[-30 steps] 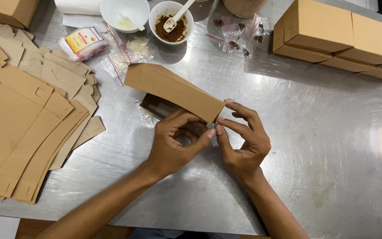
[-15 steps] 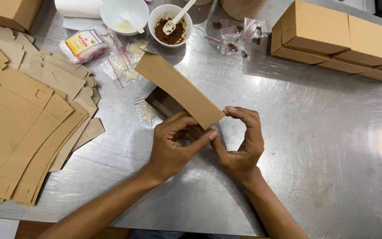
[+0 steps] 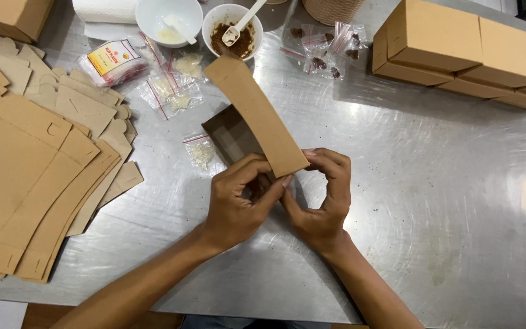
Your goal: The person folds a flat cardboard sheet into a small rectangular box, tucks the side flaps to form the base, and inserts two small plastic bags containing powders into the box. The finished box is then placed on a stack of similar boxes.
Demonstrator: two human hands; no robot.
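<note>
A flat brown cardboard box blank (image 3: 255, 113) is held up over the steel table (image 3: 433, 201), its long panel slanting from the hands toward the bowls. My left hand (image 3: 237, 204) grips its near end from the left, fingers curled around the edge. My right hand (image 3: 324, 198) pinches the same end from the right. Both hands meet at the box's near corner; the folds under the fingers are hidden.
A fanned stack of flat box blanks (image 3: 25, 164) covers the left side. Assembled brown boxes (image 3: 458, 45) line the back right. Two white bowls (image 3: 171, 18), one with brown powder and a spoon (image 3: 234, 33), and several small zip bags (image 3: 324, 49) lie at the back.
The box blank has swung round, its far end turning from the left toward the bowls, and the hands have shifted on its near end.
</note>
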